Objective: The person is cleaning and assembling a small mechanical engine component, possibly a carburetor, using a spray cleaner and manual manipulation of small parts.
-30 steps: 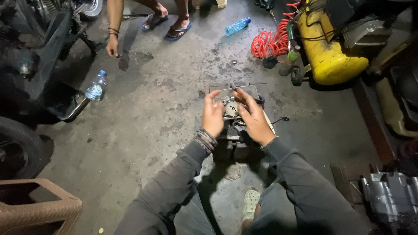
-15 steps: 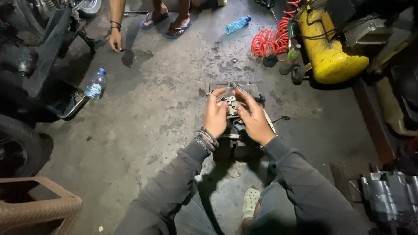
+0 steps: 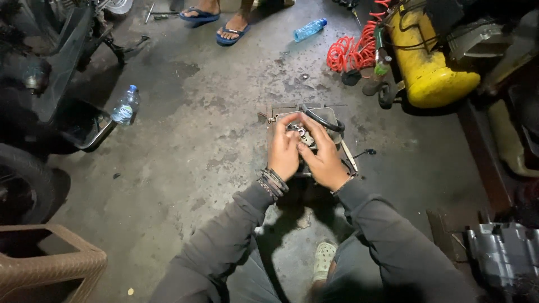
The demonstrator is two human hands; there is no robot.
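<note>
metal gear part (image 3: pixel 301 134) | small, toothed, grey | held above floor

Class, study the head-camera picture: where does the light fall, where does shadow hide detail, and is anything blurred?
Head view: light falls on the concrete floor and both hands, left hand and right hand, holding a small geared metal part; the edges sink into deep shadow, hiding the motorcycle; the yellow compressor tank shows mild glare; focus is fairly sharp.
</note>
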